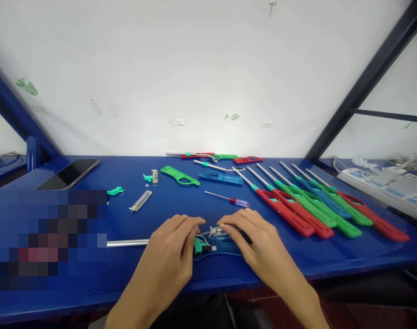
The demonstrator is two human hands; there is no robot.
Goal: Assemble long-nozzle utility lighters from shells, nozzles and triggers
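An opened blue long-nose lighter body (217,245) lies near the front edge of the blue table (297,260), with white wires, a green trigger part and small metal pieces showing inside. My left hand (172,258) curls over its left end, fingertips pinched at the inner parts. My right hand (254,244) covers its right half, fingers pressed on the small metal piece at the top. A metal tube (128,243) runs left from under my left hand.
A row of several assembled red, green and blue lighters (314,205) lies to the right. A small screwdriver (227,198), loose shells (181,175), a clear tank (140,201), a phone (68,173) and a power strip (386,185) lie around.
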